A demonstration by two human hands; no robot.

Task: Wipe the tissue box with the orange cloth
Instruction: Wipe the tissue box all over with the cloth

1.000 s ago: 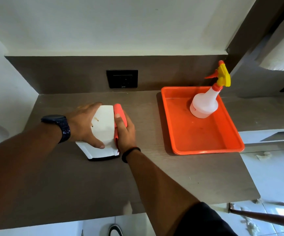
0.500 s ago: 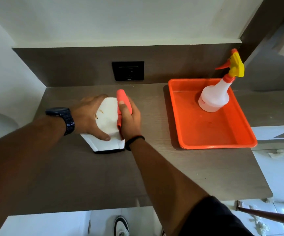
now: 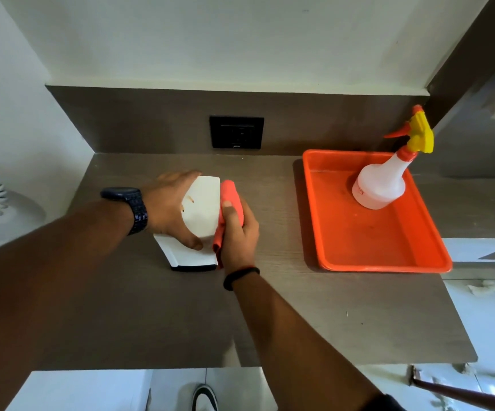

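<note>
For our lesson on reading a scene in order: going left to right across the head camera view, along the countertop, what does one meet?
Wristwatch → left hand → tissue box → orange cloth in the right hand → orange tray → spray bottle.

A dark metal-link wristwatch (image 3: 127, 207) circles the left wrist; a thin black band (image 3: 240, 277) rings the right, with a dark short sleeve (image 3: 384, 403) above.

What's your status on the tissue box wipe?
Left hand braces the white tissue box on the counter. Right hand presses the orange cloth against the box's right side. Nothing in the way; spray bottle stands apart in the orange tray.
</note>
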